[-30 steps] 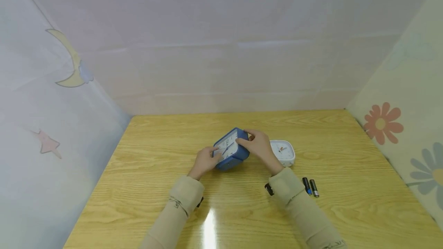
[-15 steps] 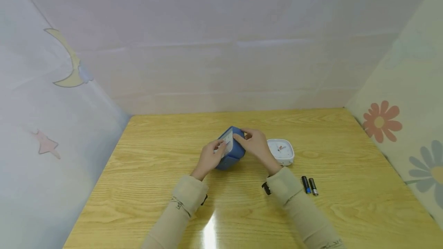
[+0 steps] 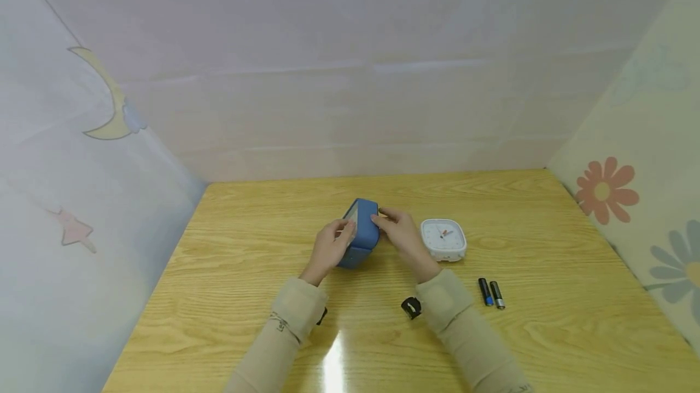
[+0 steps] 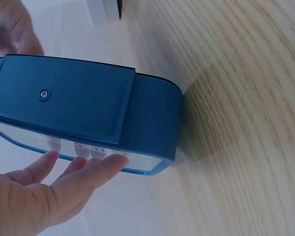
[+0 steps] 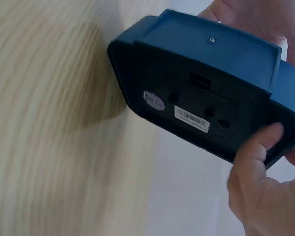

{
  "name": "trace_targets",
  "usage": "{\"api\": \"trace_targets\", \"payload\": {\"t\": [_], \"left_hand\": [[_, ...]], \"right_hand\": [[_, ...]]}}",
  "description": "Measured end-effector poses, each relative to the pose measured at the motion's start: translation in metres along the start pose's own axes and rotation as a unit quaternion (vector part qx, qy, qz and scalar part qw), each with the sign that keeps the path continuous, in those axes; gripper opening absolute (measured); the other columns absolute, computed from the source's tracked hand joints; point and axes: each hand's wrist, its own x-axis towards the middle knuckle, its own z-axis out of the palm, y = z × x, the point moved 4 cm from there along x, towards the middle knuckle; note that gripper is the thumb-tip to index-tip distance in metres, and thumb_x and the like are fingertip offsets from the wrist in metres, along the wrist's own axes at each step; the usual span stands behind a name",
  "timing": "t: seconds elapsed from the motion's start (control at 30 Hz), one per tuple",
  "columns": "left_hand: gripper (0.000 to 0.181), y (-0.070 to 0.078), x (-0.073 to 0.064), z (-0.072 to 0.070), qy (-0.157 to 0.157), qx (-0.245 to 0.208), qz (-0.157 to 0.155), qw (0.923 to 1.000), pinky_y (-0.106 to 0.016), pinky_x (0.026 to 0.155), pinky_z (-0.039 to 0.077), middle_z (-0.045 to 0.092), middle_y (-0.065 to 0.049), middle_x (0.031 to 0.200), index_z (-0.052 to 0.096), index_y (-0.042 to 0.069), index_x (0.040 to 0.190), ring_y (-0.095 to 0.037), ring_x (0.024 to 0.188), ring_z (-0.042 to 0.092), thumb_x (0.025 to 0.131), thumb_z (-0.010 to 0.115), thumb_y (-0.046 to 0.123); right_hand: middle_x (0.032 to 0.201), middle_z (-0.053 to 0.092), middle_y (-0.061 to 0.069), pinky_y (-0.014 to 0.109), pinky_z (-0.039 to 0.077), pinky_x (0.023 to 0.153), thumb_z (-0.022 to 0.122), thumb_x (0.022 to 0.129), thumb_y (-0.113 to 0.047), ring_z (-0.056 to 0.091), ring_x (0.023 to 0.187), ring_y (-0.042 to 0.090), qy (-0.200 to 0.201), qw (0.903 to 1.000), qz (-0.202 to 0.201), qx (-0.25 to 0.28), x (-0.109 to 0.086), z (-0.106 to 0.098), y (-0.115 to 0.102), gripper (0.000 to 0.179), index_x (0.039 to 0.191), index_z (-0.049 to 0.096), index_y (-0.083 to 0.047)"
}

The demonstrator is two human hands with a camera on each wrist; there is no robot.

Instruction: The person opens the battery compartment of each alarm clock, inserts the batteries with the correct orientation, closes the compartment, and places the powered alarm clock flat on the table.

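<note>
A blue alarm clock (image 3: 366, 226) stands tilted on the wooden table, its white face turned left toward my left hand (image 3: 328, 247). In the left wrist view, that hand's extended fingers (image 4: 96, 174) touch the glass, and a screw shows on the clock's base piece (image 4: 64, 98). My right hand (image 3: 403, 236) pinches the opposite end of the clock, with one finger on the black back. The right wrist view shows this back (image 5: 182, 105) with its barcode label, round sticker, small knobs and a slot.
On the table (image 3: 246, 229), a white alarm clock (image 3: 443, 238) lies face up just right of my right hand. Two batteries (image 3: 485, 291) lie side by side farther right and nearer. Printed cloth walls (image 3: 350, 107) enclose the back and sides.
The blue clock has turned so its face points more to the left and its side shows. My left fingers have moved across the face; my right hand has shifted left with the clock.
</note>
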Motion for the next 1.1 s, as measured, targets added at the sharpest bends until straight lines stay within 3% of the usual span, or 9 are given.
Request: {"api": "trace_targets", "payload": {"t": [0.13,0.27,0.37,0.47,0.6,0.83,1.0,1.1], "left_hand": [[0.047,-0.003,0.001,-0.002,0.007,-0.022,-0.012,0.9997,-0.041,0.083,0.048,0.057,-0.015,0.114,0.055,0.0,0.119,-0.028,0.101,0.056,0.096,0.042,0.038],[0.047,-0.005,0.002,-0.004,0.014,-0.029,-0.025,0.9992,-0.042,0.083,0.047,0.058,-0.014,0.112,0.057,0.001,0.118,-0.028,0.1,0.056,0.095,0.043,0.04],[0.047,-0.004,0.001,-0.006,0.018,-0.03,-0.031,0.9989,-0.042,0.084,0.046,0.058,-0.014,0.112,0.056,0.0,0.118,-0.028,0.101,0.055,0.095,0.043,0.039],[0.045,-0.004,0.001,-0.007,0.02,-0.03,-0.034,0.9988,-0.043,0.085,0.045,0.059,-0.014,0.111,0.056,0.0,0.119,-0.028,0.101,0.055,0.096,0.042,0.036],[0.046,-0.005,0.002,-0.009,0.018,-0.033,-0.036,0.9987,-0.043,0.083,0.046,0.059,-0.013,0.109,0.055,0.0,0.119,-0.027,0.098,0.055,0.096,0.041,0.037],[0.059,-0.004,0.004,-0.009,-0.006,-0.041,-0.047,0.998,-0.038,0.073,0.048,0.056,-0.014,0.108,0.052,0.005,0.122,-0.025,0.089,0.057,0.089,0.044,0.053],[0.057,-0.004,0.006,-0.006,-0.012,-0.048,-0.065,0.9967,-0.033,0.064,0.046,0.055,-0.013,0.103,0.05,0.009,0.126,-0.024,0.083,0.055,0.088,0.047,0.051],[0.054,-0.003,0.007,-0.004,-0.01,-0.054,-0.068,0.9962,-0.033,0.066,0.045,0.057,-0.013,0.101,0.05,0.009,0.127,-0.024,0.085,0.055,0.088,0.047,0.046]], "right_hand": [[0.12,0.051,0.024,0.035,0.053,0.071,0.055,0.092,-0.024,0.063,0.074,0.018,-0.035,0.9944,0.063,0.077,0.002,0.006,0.009,0.054,0.134,0.038,0.005],[0.129,0.043,0.026,0.052,0.046,0.083,0.057,0.088,-0.038,0.059,0.098,0.035,-0.061,0.9854,0.106,0.118,0.004,0.013,0.021,0.067,0.137,0.034,0.001],[0.134,0.036,0.026,0.057,0.044,0.082,0.058,0.083,-0.048,0.048,0.112,0.043,-0.091,0.9754,0.128,0.154,0.009,0.017,0.034,0.08,0.142,0.026,-0.006],[0.134,0.034,0.025,0.057,0.046,0.078,0.058,0.08,-0.055,0.043,0.115,0.044,-0.108,0.9682,0.142,0.175,0.015,0.021,0.045,0.084,0.143,0.023,-0.011],[0.135,0.033,0.022,0.058,0.046,0.076,0.055,0.08,-0.056,0.04,0.117,0.044,-0.116,0.9665,0.147,0.176,0.018,0.027,0.048,0.081,0.143,0.024,-0.014],[0.136,0.032,0.023,0.061,0.042,0.081,0.048,0.085,-0.055,0.039,0.118,0.045,-0.133,0.9664,0.13,0.177,0.018,0.031,0.048,0.075,0.144,0.019,-0.019],[0.135,0.032,0.024,0.062,0.04,0.082,0.047,0.086,-0.052,0.041,0.116,0.046,-0.128,0.9674,0.133,0.174,0.019,0.028,0.048,0.073,0.144,0.017,-0.02],[0.136,0.032,0.025,0.062,0.041,0.082,0.05,0.085,-0.052,0.04,0.116,0.047,-0.119,0.9682,0.139,0.171,0.019,0.024,0.048,0.075,0.144,0.017,-0.019]]}}
